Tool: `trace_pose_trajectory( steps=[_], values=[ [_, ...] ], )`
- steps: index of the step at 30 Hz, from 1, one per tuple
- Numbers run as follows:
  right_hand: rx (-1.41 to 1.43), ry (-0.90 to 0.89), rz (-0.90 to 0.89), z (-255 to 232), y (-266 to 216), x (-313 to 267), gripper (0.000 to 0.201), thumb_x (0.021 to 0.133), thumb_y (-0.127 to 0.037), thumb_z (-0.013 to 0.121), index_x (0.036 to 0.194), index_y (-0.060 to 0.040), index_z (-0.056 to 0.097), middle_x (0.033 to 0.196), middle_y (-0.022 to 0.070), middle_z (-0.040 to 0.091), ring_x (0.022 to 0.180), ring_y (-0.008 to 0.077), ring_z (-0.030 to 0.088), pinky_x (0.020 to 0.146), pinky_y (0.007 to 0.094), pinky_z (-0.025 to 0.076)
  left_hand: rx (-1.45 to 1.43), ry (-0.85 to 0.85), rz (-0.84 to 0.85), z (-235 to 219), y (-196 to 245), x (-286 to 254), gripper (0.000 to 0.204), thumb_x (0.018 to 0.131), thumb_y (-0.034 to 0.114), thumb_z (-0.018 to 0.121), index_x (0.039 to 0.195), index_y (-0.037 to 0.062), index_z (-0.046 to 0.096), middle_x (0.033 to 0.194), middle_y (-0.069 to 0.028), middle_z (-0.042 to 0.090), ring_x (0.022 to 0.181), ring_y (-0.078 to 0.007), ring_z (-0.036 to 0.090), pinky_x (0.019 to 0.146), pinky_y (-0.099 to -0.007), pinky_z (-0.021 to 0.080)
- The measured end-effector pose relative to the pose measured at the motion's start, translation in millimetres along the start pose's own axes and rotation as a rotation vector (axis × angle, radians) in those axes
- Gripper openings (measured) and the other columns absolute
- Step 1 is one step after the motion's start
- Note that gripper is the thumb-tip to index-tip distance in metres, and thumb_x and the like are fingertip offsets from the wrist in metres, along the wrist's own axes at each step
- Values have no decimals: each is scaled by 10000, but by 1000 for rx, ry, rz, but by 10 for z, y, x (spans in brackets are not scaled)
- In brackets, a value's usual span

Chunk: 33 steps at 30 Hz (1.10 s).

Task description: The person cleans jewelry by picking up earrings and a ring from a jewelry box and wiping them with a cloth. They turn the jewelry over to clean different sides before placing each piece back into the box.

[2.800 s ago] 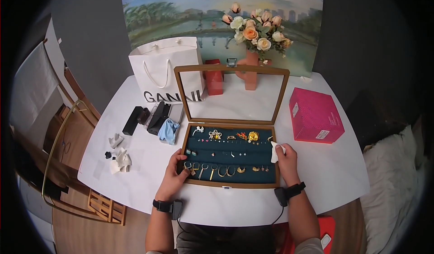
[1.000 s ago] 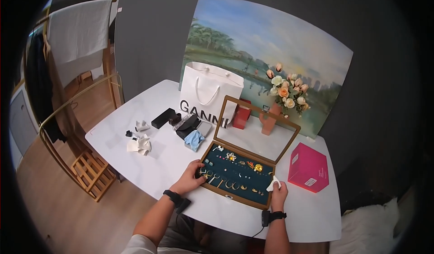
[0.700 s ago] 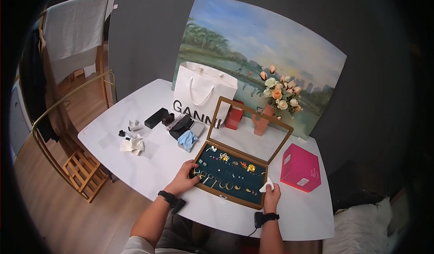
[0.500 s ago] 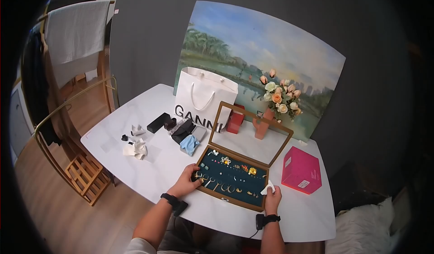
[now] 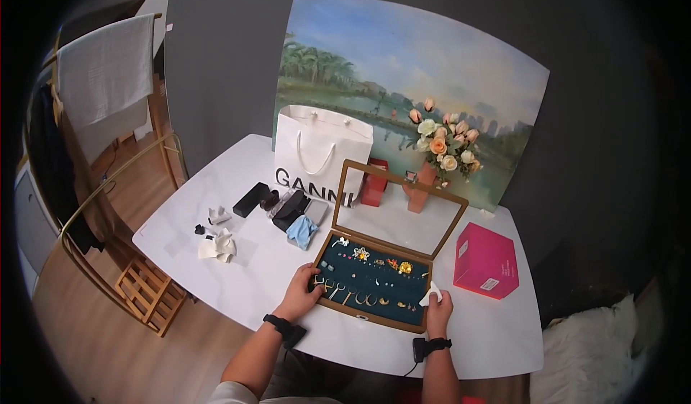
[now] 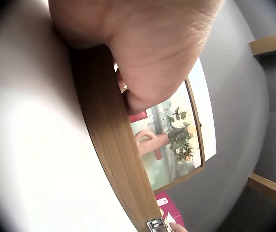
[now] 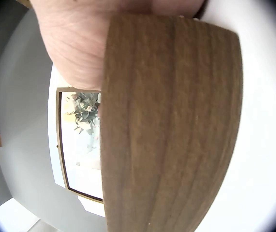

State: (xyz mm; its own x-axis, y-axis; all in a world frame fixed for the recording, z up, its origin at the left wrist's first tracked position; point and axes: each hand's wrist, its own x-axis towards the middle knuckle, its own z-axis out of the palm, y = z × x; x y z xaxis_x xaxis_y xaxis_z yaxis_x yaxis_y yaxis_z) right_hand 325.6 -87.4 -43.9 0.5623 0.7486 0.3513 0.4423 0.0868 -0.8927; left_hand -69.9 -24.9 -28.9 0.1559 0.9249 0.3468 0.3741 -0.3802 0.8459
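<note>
A wooden jewelry box (image 5: 374, 323) lies on the white table with its glazed lid (image 5: 400, 245) raised. Rows of earrings and brooches (image 5: 405, 267) sit on its dark green lining. My left hand (image 5: 299, 296) grips the box's left side, thumb over the rim near the front corner. At the right side, my right hand (image 5: 438, 314) pinches a white cloth (image 5: 430, 294) against the box edge. In the left wrist view the box's front wall (image 6: 113, 140) runs beneath the hand to a metal clasp (image 6: 156, 224). A wooden wall (image 7: 171, 121) fills much of the right wrist view.
A pink box (image 5: 487, 260) stands to the right. Behind are a white paper bag (image 5: 324, 145), a red box (image 5: 373, 188) and a vase of flowers (image 5: 419, 197). Black cases (image 5: 290, 207), a blue cloth (image 5: 302, 231) and a crumpled cream cloth (image 5: 218, 246) lie on the left.
The head view has turned and tilted since the first frame, so the box now appears lower and angled. Both hands keep their places on it, and the white cloth stays in the right hand.
</note>
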Motion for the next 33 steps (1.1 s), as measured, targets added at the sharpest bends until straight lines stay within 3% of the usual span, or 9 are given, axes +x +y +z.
trace_pose_trajectory(
  steps=[7, 14, 19, 25, 31, 33],
  values=[
    [-23, 6, 12, 6, -51, -1, 167, 991, -131, 624, 1054, 21, 655, 844, 55, 654, 732, 129, 572, 701, 314, 489, 7, 0, 2, -8, -3, 10, 465, 870, 119, 735, 1289, -8, 580, 1483, -263, 469, 1386, -411, 478, 1151, -428, 415],
    [12, -6, 97, 10, -103, -81, 270, 956, -108, 658, 1195, 15, 637, 876, 48, 653, 739, 129, 573, 703, 307, 498, -7, -26, 23, -12, -66, 26, 502, 871, 80, 735, 1332, 7, 552, 1507, -265, 436, 1402, -404, 461, 1167, -426, 393],
    [-52, 44, 48, -34, -129, -309, 246, 964, -87, 650, 1195, -1, 651, 872, 29, 629, 720, 111, 554, 669, 285, 480, 52, -13, 91, 2, -95, 23, 499, 852, 67, 730, 1313, -17, 559, 1480, -284, 465, 1367, -440, 491, 1150, -441, 412],
    [-72, 130, -36, -89, -274, -679, 208, 995, -84, 614, 1173, 14, 658, 919, 53, 634, 745, 119, 570, 678, 283, 480, 11, -85, 112, -10, -153, 15, 551, 867, 83, 727, 1359, -33, 508, 1514, -307, 405, 1405, -437, 439, 1155, -446, 396],
    [-111, 156, -3, -54, -264, -821, 214, 1016, -95, 586, 1183, 20, 656, 952, 70, 655, 771, 133, 581, 713, 295, 486, -21, -150, 97, -72, -121, 1, 606, 849, 103, 742, 1381, -40, 489, 1537, -317, 364, 1426, -447, 406, 1164, -448, 384],
    [-144, 157, -6, -50, -248, -814, 213, 992, -90, 593, 1164, 19, 656, 980, 128, 666, 803, 230, 627, 742, 352, 508, -14, -157, 100, -90, -132, 8, 621, 844, 105, 746, 1387, -41, 484, 1538, -321, 359, 1426, -452, 403, 1167, -451, 381]
  ],
)
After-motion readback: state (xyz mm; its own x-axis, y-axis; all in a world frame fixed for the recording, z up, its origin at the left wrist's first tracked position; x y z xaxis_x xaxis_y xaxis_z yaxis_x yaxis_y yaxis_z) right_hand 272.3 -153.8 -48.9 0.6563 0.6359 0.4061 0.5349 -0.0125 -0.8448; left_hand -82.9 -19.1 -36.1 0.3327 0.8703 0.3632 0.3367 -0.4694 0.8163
